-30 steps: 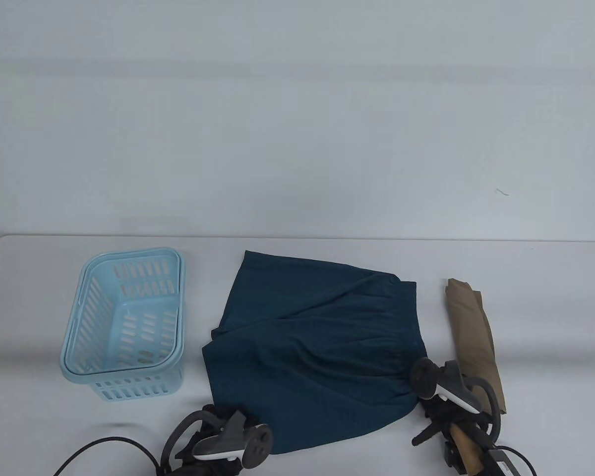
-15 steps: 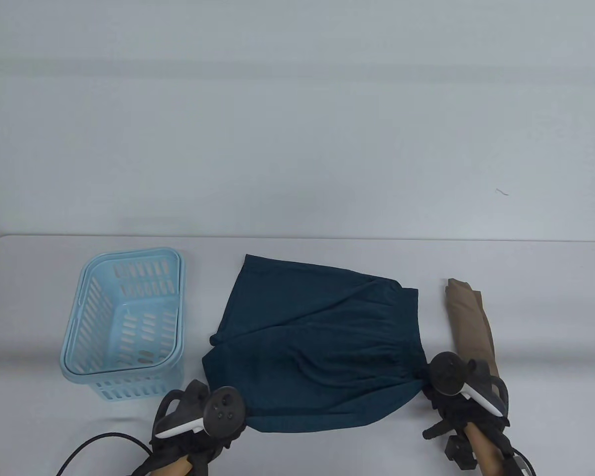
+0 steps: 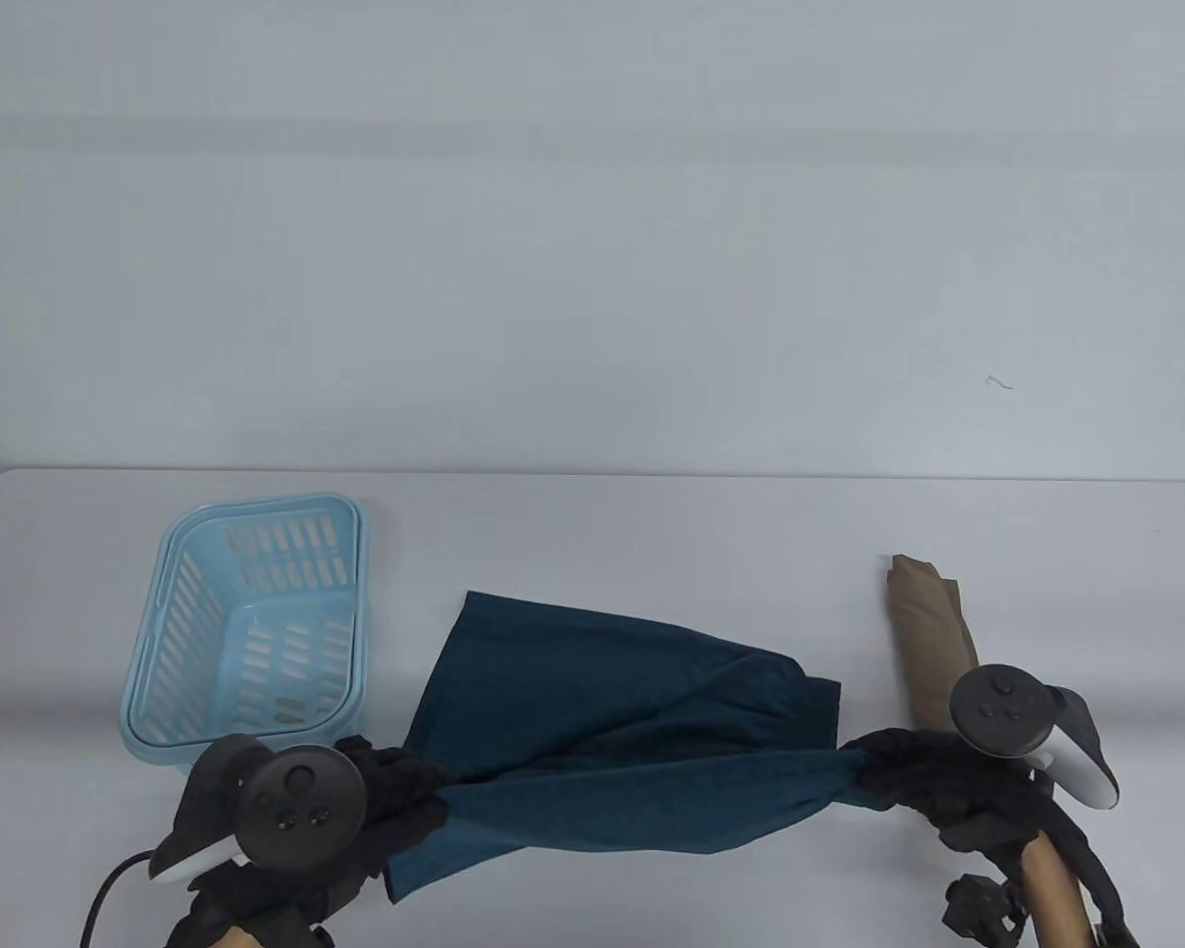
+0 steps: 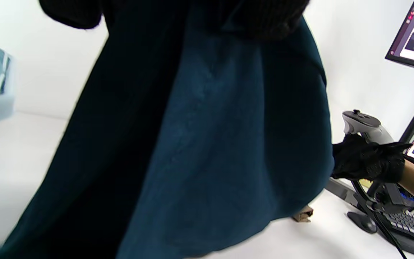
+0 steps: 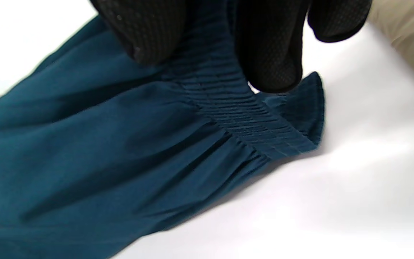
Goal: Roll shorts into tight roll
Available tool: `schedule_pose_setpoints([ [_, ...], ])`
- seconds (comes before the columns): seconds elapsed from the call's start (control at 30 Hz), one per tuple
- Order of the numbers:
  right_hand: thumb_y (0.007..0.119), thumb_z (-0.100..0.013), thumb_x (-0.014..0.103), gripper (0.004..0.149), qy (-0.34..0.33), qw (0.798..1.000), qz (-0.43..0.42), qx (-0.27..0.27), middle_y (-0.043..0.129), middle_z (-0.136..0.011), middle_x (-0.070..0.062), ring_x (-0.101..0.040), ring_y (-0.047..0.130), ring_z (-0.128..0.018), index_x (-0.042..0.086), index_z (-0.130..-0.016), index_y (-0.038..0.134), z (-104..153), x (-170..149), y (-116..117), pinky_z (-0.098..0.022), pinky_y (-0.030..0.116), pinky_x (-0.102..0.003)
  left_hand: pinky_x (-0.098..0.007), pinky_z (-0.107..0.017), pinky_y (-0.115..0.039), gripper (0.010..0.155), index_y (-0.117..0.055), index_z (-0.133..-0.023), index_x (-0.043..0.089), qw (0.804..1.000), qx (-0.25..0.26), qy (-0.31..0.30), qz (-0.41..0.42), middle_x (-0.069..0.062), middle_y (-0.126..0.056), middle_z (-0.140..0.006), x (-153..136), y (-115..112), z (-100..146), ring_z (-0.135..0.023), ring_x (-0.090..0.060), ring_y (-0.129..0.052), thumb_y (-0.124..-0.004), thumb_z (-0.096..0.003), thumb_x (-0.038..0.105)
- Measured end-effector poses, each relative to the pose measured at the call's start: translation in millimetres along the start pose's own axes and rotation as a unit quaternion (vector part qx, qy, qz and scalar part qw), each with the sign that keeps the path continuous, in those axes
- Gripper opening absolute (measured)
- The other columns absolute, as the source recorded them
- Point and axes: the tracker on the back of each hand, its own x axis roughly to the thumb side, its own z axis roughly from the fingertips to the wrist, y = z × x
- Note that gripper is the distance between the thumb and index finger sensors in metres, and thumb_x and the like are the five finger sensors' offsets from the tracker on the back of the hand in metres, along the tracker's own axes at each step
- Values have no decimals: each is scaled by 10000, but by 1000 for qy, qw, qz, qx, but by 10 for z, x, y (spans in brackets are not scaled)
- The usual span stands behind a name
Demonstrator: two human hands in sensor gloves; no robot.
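Observation:
The dark teal shorts (image 3: 612, 731) hang stretched between my two hands above the near half of the white table (image 3: 652, 533), their far part still trailing on it. My left hand (image 3: 405, 795) grips one near corner; the cloth fills the left wrist view (image 4: 207, 144). My right hand (image 3: 884, 765) pinches the gathered elastic waistband, seen close in the right wrist view (image 5: 235, 108), under black gloved fingers (image 5: 268, 50).
A light blue slotted basket (image 3: 247, 632) stands at the left, close to my left hand. A folded tan garment (image 3: 933, 632) lies at the right, just behind my right hand. A monitor and keyboard show off the table in the left wrist view.
Both hands took hold of the shorts' near edge, lifted it and moved apart, pulling the cloth taut. The shorts' far part slid toward me.

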Motion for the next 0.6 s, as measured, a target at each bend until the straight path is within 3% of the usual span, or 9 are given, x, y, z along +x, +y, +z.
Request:
schedule_pose_setpoints([
  [0.23, 662, -540, 330, 458, 23, 999, -10, -42, 811, -889, -171, -377, 815, -782, 99, -931, 720, -48, 92, -45, -679, 513, -644, -666, -700, -546, 427, -796, -918, 149, 995, -8, 85, -54, -159, -873, -948, -134, 66, -310, -851, -390, -910, -626, -592, 367],
  [0.6, 662, -536, 312, 465, 150, 980, 75, -103, 789, -909, -185, -399, 789, -803, 89, -941, 707, -624, 119, -39, -684, 493, -652, -698, -709, -439, 426, -780, -937, 157, 960, -81, 231, -134, -177, -820, -1001, -571, -103, -1336, -912, -426, -845, -622, -591, 350],
])
